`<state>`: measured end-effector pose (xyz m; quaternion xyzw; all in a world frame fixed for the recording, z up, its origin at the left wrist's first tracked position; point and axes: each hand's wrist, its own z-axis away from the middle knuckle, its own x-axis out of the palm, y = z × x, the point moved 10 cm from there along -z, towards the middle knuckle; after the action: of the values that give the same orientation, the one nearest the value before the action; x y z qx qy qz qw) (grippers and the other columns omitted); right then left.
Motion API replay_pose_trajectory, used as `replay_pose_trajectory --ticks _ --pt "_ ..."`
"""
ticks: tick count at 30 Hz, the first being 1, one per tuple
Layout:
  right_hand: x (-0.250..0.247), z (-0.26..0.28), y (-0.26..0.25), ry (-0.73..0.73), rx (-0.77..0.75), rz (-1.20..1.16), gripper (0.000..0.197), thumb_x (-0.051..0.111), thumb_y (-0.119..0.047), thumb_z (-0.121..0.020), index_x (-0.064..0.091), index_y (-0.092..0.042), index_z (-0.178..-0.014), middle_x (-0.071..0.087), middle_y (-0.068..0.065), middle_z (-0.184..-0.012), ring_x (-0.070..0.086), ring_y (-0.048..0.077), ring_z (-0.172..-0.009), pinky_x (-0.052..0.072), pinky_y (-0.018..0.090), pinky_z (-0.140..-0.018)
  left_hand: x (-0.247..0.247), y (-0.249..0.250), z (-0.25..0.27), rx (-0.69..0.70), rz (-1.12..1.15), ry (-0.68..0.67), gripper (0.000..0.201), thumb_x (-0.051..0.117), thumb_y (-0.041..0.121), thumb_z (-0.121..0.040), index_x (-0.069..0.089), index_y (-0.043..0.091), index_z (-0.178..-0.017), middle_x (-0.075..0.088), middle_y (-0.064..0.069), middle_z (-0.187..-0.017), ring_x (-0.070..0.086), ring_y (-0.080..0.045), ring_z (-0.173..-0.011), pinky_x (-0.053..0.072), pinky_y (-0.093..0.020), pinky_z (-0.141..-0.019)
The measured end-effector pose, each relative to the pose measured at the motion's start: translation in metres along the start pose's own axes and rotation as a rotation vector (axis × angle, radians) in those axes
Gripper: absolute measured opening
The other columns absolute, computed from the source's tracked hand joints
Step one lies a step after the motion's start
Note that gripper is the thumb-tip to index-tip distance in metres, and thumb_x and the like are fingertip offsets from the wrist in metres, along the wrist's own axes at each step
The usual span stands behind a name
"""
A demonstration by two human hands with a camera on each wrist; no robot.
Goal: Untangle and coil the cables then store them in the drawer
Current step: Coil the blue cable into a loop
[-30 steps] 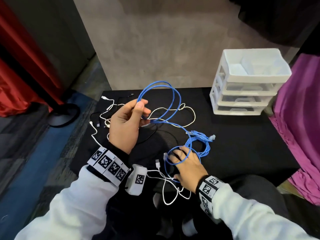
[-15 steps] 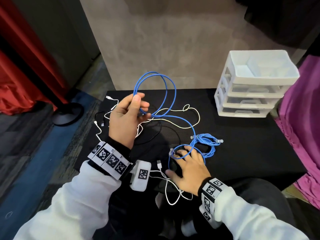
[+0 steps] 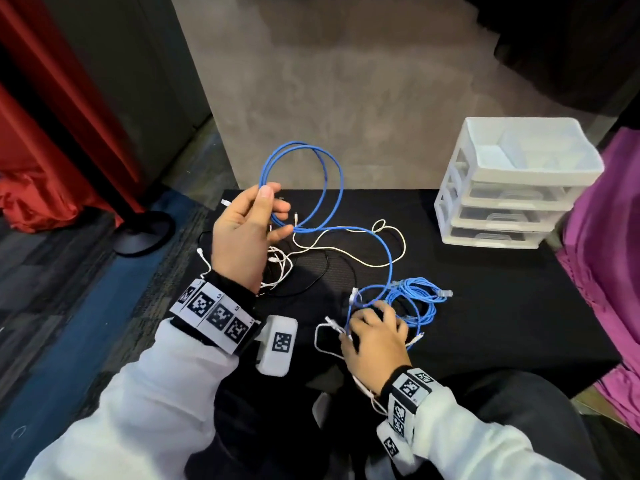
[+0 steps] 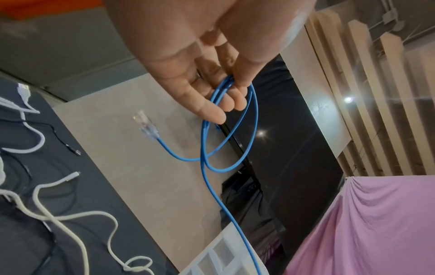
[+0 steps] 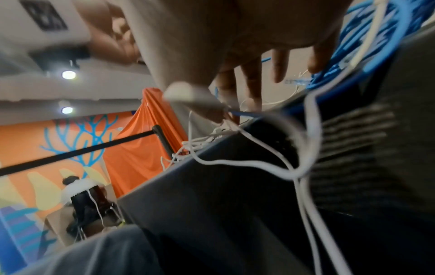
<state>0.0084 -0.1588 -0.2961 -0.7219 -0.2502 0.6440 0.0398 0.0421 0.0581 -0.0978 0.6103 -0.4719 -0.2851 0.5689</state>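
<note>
Since a second ago the left hand (image 3: 242, 237) has lifted the blue cable (image 3: 304, 188) higher, and its loops now rise above the far tabletop (image 3: 485, 289) edge. Thumb and fingers (image 4: 212, 109) pinch the loops where they cross; a clear plug (image 4: 146, 124) hangs free beside them. From there the cable runs down to a blue tangle (image 3: 415, 303) near the right hand (image 3: 374, 341), which lies on the cables with fingers (image 5: 254, 81) spread and straight, gripping nothing. White cables (image 3: 346, 244) sprawl between the hands. At far right stands the drawer unit (image 3: 512, 181), drawers closed.
</note>
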Motion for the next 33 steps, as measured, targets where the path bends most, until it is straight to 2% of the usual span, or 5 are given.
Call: replay_pose_trajectory --ticks 8,14,18,26,33 --pt "-0.061 -0.017 -0.020 -0.046 -0.157 -0.294 0.017 0.036 -0.035 -0.104 0.042 -0.027 -0.089 0.060 -0.006 -0.068 0.060 0.021 -0.068 0.042 0.040 -0.082 -0.003 -0.040 0.008 -0.061 -0.314 -0.153 0.019 0.058 0.015 -0.102 0.059 0.015 -0.083 0.049 0.007 -0.059 0.041 -0.005 -0.052 0.035 -0.022 -0.054" --pt "-0.114 -0.030 -0.040 -0.005 -0.258 -0.425 0.022 0.041 -0.029 -0.108 0.048 -0.023 -0.089 0.051 -0.008 -0.067 0.051 0.013 -0.064 0.045 0.041 -0.068 0.044 -0.078 0.058 -0.143 -0.368 -0.498 0.021 0.062 0.023 -0.099 0.066 0.005 -0.109 0.067 -0.014 -0.092 0.059 -0.008 -0.083 0.050 -0.023 -0.082" --pt "-0.128 -0.039 -0.031 0.009 -0.148 -0.513 0.023 0.044 -0.028 -0.110 0.050 -0.030 -0.088 0.054 -0.003 -0.066 0.054 0.015 -0.064 0.048 0.044 -0.068 0.055 -0.086 0.077 -0.387 -0.280 -0.610 0.042 0.043 0.041 -0.105 0.066 0.009 -0.119 0.071 -0.020 -0.087 0.054 -0.015 -0.062 0.042 -0.021 -0.054" --pt "-0.122 -0.055 -0.033 -0.107 -0.068 -0.668 0.019 0.051 -0.032 -0.107 0.056 -0.027 -0.090 0.056 0.002 -0.064 0.065 0.022 -0.053 0.059 0.053 -0.062 0.033 -0.073 0.055 -0.336 -0.179 -0.381 0.038 0.042 0.030 -0.108 0.071 0.006 -0.104 0.042 0.015 -0.047 0.029 -0.001 -0.043 0.026 -0.014 -0.042" --pt "-0.115 -0.069 -0.038 -0.183 -0.083 -0.675 0.010 0.070 -0.019 -0.097 0.061 -0.022 -0.095 0.054 0.000 -0.070 0.065 0.024 -0.050 0.053 0.028 -0.051 -0.001 -0.060 0.026 -0.316 -0.121 -0.222 0.043 0.041 0.039 -0.108 0.065 0.009 -0.089 0.029 0.007 -0.049 0.027 -0.006 -0.040 0.029 -0.018 -0.040"
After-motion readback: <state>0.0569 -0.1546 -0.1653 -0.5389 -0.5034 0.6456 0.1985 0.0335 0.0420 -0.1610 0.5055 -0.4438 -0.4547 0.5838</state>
